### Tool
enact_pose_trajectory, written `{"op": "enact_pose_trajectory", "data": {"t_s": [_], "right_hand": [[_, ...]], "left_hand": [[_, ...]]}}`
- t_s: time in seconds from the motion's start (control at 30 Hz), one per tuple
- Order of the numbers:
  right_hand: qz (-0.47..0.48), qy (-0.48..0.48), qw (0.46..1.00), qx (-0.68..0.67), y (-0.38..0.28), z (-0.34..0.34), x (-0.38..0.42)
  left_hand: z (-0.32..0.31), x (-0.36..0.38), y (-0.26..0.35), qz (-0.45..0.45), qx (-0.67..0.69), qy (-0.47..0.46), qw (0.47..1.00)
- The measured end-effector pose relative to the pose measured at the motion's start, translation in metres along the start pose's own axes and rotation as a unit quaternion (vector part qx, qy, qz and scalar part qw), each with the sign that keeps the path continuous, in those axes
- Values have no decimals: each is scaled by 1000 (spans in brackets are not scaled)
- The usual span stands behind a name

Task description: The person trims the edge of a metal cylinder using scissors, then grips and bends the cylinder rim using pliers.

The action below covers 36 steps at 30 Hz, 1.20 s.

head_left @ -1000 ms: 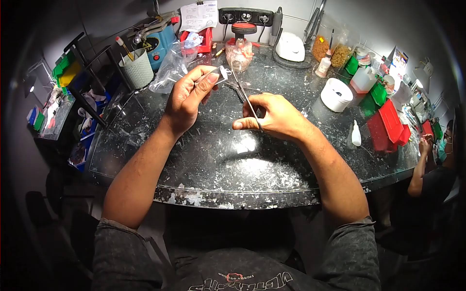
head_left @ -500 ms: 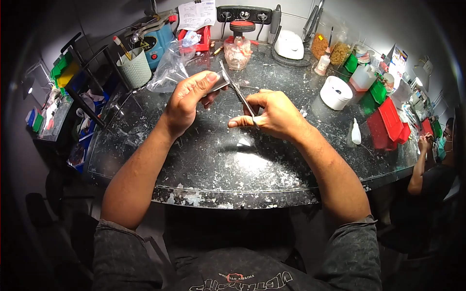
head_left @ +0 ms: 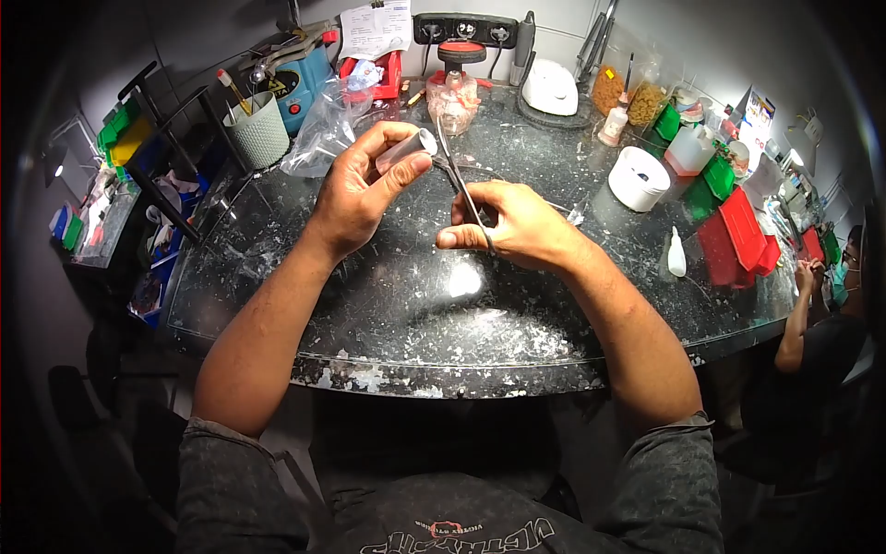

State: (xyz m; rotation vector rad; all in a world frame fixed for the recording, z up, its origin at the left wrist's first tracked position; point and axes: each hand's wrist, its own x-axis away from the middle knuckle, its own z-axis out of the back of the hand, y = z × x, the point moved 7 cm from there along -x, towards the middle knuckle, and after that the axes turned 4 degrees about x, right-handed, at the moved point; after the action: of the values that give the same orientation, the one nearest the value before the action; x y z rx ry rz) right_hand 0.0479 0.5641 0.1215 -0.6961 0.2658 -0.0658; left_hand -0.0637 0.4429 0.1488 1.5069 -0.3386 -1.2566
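Observation:
My left hand (head_left: 355, 198) grips a small grey, hollow tube (head_left: 402, 153) between thumb and fingers, its open end facing up and right. In my right hand (head_left: 526, 224) is a pair of scissors (head_left: 472, 205), with the thumb and fingers at the handles. The blades point up and left, close beside the tube's open end. Both hands are raised over the dark, paint-flecked workbench (head_left: 388, 305). Behind them stands a pinkish glass burner jar (head_left: 452, 103) with a dark and red top.
To the left are a clear plastic bag (head_left: 318, 138) and a ribbed pot of brushes (head_left: 256, 134). At right lie a white round tub (head_left: 639, 177), a white dropper bottle (head_left: 676, 251) and red bins (head_left: 732, 231). Another person (head_left: 826, 314) sits at far right.
My left hand has turned the tube so its open end tips upward, with the thumb now lower. The scissors have shifted slightly and stay beside it.

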Motion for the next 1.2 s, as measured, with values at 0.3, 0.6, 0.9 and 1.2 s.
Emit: {"op": "enact_pose_trajectory", "data": {"t_s": [0.3, 0.6, 0.9, 1.2], "right_hand": [[7, -16, 993, 116, -9, 5, 3], [20, 24, 982, 185, -13, 10, 3], [31, 40, 987, 152, -8, 10, 0], [-13, 4, 995, 103, -11, 6, 1]], "left_hand": [[-4, 3, -1, 4, -45, -30, 999], [-3, 4, -1, 37, -8, -25, 999], [3, 0, -2, 36, 42, -42, 998], [5, -1, 5, 27, 39, 6, 999]]}}
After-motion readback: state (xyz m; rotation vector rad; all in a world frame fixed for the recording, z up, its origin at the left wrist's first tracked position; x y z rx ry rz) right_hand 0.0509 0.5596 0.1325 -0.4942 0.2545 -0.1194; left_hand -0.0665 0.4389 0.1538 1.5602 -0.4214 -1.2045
